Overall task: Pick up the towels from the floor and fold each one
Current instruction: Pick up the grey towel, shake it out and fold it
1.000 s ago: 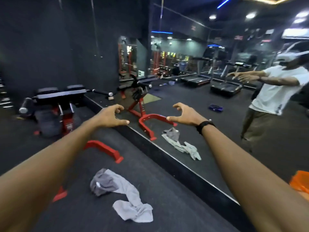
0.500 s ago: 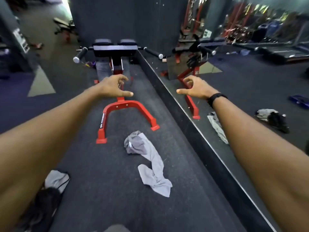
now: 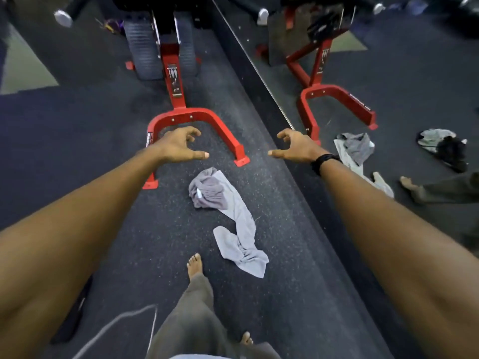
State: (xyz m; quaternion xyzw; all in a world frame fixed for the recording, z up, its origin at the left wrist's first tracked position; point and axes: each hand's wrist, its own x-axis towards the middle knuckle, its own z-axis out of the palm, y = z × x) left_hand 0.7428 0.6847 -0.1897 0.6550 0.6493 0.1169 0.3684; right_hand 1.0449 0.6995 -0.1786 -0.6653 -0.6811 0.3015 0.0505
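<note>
A crumpled grey towel (image 3: 230, 216) lies stretched out on the dark rubber floor, just ahead of my bare feet. My left hand (image 3: 178, 146) hovers above and beyond its far end, fingers loosely curled, thumb out, holding nothing. My right hand (image 3: 295, 147), with a black band at the wrist, is held out level with it over the base of the wall mirror, fingers also loosely curled and empty. Neither hand touches the towel. The mirror shows the towel's reflection (image 3: 355, 151).
A red-framed gym bench (image 3: 178, 99) stands just beyond the towel, its U-shaped foot close to the towel's far end. A floor-level wall mirror (image 3: 259, 81) runs along the right. It reflects a dark bundle with a pale cloth (image 3: 443, 147).
The view has tilted down and closer to the floor. The towel now lies nearer, between my outstretched arms, and my feet have come into view. Both hands stay empty.
</note>
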